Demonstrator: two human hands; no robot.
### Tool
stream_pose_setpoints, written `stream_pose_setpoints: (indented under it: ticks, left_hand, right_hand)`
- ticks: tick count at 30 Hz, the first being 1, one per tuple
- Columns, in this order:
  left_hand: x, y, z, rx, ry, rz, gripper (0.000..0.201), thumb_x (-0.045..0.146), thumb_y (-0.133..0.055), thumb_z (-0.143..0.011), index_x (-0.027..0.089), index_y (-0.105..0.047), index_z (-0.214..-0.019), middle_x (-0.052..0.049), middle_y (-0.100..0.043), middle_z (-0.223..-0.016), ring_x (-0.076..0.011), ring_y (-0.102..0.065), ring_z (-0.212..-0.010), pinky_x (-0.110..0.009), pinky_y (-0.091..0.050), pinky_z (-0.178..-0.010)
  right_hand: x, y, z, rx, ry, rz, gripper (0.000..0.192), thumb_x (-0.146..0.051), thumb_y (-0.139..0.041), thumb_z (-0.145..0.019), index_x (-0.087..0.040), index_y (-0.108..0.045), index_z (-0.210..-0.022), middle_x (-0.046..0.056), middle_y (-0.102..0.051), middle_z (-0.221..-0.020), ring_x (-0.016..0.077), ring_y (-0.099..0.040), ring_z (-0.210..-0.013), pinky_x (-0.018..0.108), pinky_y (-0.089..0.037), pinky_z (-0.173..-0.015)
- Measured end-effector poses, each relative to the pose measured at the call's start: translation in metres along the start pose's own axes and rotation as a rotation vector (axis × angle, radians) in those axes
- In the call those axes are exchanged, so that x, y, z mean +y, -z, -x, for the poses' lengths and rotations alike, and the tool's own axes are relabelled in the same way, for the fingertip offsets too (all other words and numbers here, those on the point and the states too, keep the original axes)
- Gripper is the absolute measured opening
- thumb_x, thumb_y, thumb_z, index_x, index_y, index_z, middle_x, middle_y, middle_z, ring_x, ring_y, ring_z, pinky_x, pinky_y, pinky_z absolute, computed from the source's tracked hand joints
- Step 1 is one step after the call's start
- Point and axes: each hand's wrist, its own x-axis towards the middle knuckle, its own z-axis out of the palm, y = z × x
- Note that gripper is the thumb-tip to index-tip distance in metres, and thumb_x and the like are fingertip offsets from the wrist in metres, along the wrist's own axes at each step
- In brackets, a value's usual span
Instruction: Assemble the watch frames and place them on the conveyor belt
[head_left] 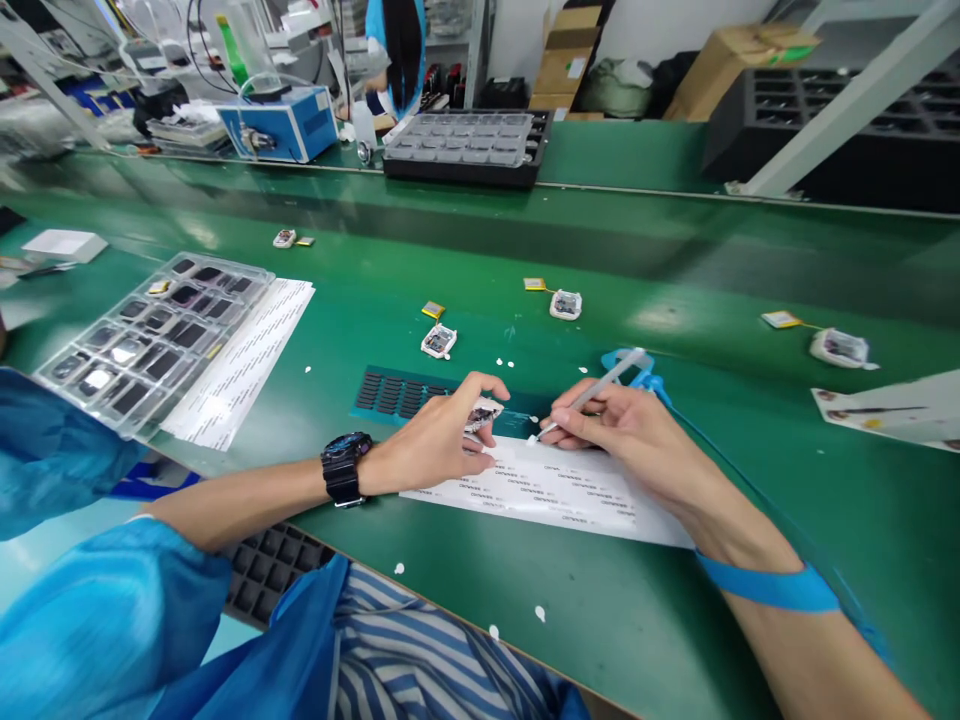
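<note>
My left hand (435,440) is closed around a small white device housing (483,414) with electronics inside, held just above the green bench. In my right hand (611,425) is a pair of white tweezers (600,385), gripped like a pen and slanting down to the left. A small white piece (533,439) is at the tweezer tip; whether it is pinched there I cannot tell. Beneath both hands lies a printed white sheet (540,490). Behind my left hand is a teal sheet with rows of black stickers (397,395).
Housings with yellow batteries lie further back, one at the centre (439,341), another (565,305) behind my hands, another (840,348) at right. A clear tray (157,340) of parts stands left. A blue cord (742,490) runs beside my right wrist. A co-worker's blue sleeve (60,450) is at left.
</note>
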Motion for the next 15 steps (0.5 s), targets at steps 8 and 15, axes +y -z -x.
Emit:
stream_pose_setpoints:
  ticks: [8,15]
  left_hand:
    - [0.013,0.003,-0.003,0.029,0.008,0.645,0.048,0.010,-0.072,-0.073,0.022,-0.044,-0.109,-0.004,-0.069,-0.107,-0.0168,-0.067,-0.107,-0.038,-0.051,-0.100]
    - [0.018,-0.003,0.002,-0.049,-0.029,0.767,0.048,0.003,-0.071,-0.071,0.022,-0.045,-0.107,-0.008,-0.073,-0.118,-0.0193,-0.067,-0.116,-0.043,-0.046,-0.109]
  right_hand:
    - [0.002,-0.043,0.026,0.416,0.286,-0.152,0.037,-0.056,-0.084,-0.071,-0.025,-0.066,-0.077,0.002,-0.070,-0.074,0.0214,-0.075,-0.068,0.036,-0.065,-0.066]
    - [0.002,-0.061,0.036,0.475,0.377,-0.078,0.033,-0.051,-0.083,-0.074,-0.025,-0.064,-0.077,0.002,-0.072,-0.072,0.0239,-0.076,-0.068,0.039,-0.066,-0.063]
